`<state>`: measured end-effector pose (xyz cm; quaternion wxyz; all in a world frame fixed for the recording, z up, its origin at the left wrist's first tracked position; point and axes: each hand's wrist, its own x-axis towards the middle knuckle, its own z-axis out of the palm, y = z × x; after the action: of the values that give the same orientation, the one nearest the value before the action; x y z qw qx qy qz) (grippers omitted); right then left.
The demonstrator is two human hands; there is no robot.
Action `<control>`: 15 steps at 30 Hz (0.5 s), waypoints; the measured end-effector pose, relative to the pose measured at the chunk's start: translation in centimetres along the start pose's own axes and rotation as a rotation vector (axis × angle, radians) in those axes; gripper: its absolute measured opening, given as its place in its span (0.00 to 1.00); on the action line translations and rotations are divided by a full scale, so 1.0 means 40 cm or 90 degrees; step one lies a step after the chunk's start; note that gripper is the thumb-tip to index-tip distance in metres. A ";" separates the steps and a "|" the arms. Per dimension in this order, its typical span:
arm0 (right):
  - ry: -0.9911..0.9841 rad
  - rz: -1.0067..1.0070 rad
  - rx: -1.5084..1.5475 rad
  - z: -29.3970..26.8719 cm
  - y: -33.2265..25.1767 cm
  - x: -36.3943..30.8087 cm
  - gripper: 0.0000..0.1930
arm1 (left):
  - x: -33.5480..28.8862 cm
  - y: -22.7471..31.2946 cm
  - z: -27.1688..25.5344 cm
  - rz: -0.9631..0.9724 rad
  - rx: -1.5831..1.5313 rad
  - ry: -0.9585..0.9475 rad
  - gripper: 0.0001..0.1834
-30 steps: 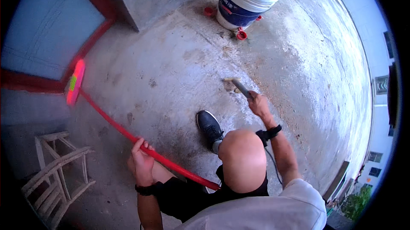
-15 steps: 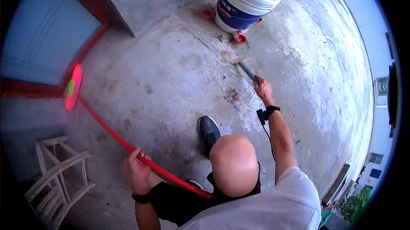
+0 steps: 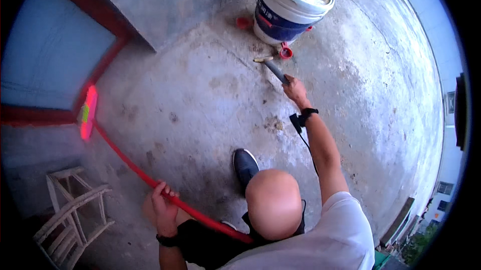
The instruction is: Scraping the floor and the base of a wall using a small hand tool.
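Observation:
My left hand [image 3: 164, 204] is closed round the long red handle of a broom [image 3: 131, 162]. Its pink and yellow-green head [image 3: 88, 112] stands by the red-framed wall at the left, and the handle's near end runs to my lap. Stretched out ahead, my right hand [image 3: 295, 91] grips a grey-handled tool [image 3: 274, 71]. A narrow pale head sits crosswise at its tip, low over the stained concrete; whether scraper or brush, I cannot tell. Just past the tool stands a white bucket [image 3: 293, 7] with a dark blue label and whitish contents.
Small red round pieces [image 3: 286, 53] stick out at the bucket's base. A pale wooden chair [image 3: 75, 215] lies at the lower left. My bare knee [image 3: 273, 204] and dark shoe [image 3: 244, 166] are in front of me. Boards [image 3: 398, 221] lie at the right edge.
My right hand has moved forward and left with the grey-handled tool, bringing its tip nearer the bucket's base. My left hand keeps hold of the broom. The view has shifted slightly.

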<state>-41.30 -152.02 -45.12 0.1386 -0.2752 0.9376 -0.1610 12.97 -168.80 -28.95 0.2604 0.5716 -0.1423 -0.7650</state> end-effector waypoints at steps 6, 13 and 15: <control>-0.081 0.044 -0.144 -0.151 0.146 -0.234 0.24 | 0.006 -0.006 0.058 -0.023 -0.035 -0.001 0.05; -0.077 0.066 -0.120 -0.196 0.228 -0.253 0.22 | 0.003 0.008 0.032 0.001 -0.030 -0.075 0.02; -0.096 0.061 -0.099 -0.204 0.265 -0.295 0.22 | -0.002 0.029 0.034 0.000 -0.051 -0.125 0.01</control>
<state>-39.57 -135.14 -39.69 0.1945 -0.2516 0.9462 -0.0597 11.95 -169.83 -27.88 0.2678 0.4832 -0.1367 -0.8223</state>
